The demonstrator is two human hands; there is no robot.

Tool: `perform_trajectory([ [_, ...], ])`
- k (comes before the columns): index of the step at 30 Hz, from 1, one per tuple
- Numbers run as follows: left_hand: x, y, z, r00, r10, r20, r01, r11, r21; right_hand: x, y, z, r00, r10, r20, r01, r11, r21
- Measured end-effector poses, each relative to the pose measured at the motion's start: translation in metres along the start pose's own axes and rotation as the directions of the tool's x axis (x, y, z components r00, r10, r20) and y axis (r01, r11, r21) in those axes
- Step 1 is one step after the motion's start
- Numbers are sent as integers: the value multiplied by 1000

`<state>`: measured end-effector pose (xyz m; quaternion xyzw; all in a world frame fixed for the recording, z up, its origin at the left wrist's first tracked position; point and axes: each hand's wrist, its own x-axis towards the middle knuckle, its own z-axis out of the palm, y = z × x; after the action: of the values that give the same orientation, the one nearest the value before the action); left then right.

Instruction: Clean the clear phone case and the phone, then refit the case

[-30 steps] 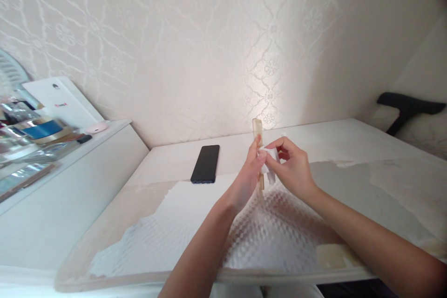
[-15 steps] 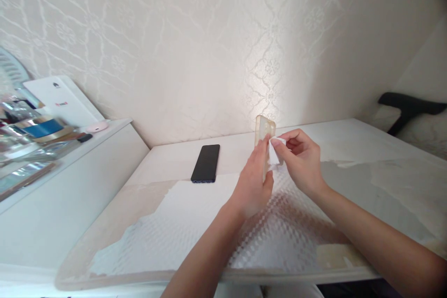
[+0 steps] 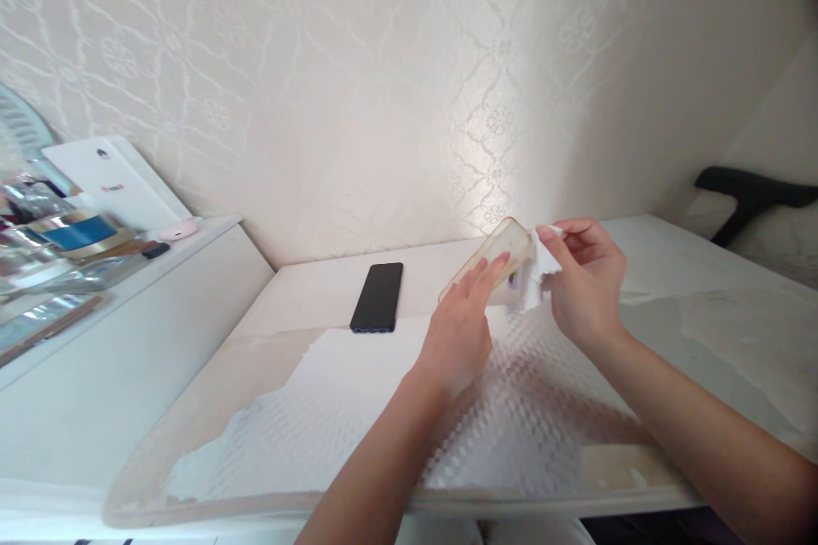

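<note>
A clear, yellowed phone case (image 3: 497, 249) is held tilted above the desk by my left hand (image 3: 457, 332), whose fingers lie along its inner face. Its lower part is hidden by that hand. My right hand (image 3: 584, 277) pinches a crumpled white tissue (image 3: 543, 268) against the right edge of the case. A small purple mark shows near the tissue. To the left of my hands, a dark phone (image 3: 377, 298) lies flat, screen up.
The white desk (image 3: 319, 375) has a worn, textured clear cover. At left, a raised white cabinet (image 3: 128, 341) carries a white box (image 3: 118, 179), a pink case (image 3: 179, 230) and a roll of tape (image 3: 83, 234). A black armrest-like part (image 3: 747, 196) stands at the right.
The phone case has gone from nearly upright to leaning right, showing more of its face. My right hand and the tissue have moved right, to the case's edge. The phone stays put.
</note>
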<state>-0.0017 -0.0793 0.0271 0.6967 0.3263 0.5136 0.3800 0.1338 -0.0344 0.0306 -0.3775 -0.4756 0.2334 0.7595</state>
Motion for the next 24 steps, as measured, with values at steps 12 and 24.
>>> perform_trajectory([
  [12, 5, -8, -7, 992, -4, 124, 13, 997, -71, 8, 8, -3, 999, -4, -35, 5, 1000, 16],
  [24, 13, 4, -19, 913, -374, 166, 365, 560, -744, -20, 3, -1, 669, -447, 594, 663, 720, -205],
])
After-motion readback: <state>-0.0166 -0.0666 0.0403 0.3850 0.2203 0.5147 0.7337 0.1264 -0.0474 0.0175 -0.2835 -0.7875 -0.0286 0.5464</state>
